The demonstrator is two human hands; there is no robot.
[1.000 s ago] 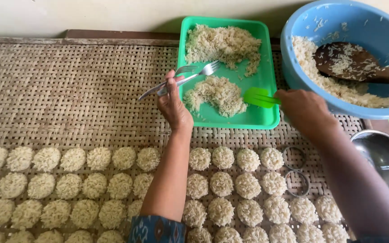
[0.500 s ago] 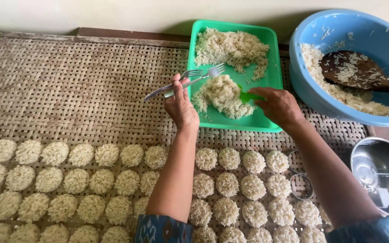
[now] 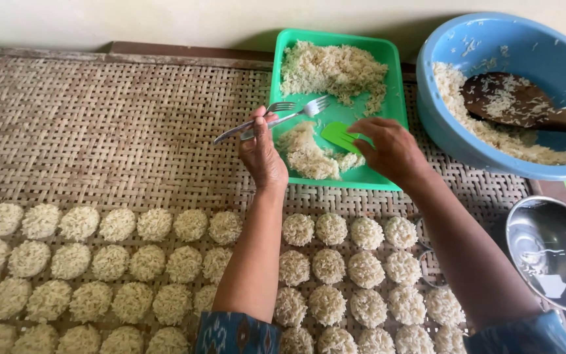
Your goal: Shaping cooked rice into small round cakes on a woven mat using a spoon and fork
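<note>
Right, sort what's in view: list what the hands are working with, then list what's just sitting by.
In use:
left hand holding two forks
right hand on green scraper
green tray of cooked rice

Sitting by:
blue basin with wooden spoon
rice rounds
woven mat
metal bowl

Woven mat [image 3: 119,131], rows of round rice cakes [image 3: 132,262] — blue basin [image 3: 492,147] with wooden spoon [image 3: 519,105], steel bowl [image 3: 551,252]

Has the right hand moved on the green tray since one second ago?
Yes. The right hand with its green scraper went from the green tray's right edge leftward, over the tray, toward the rice pile near the front edge.
</note>
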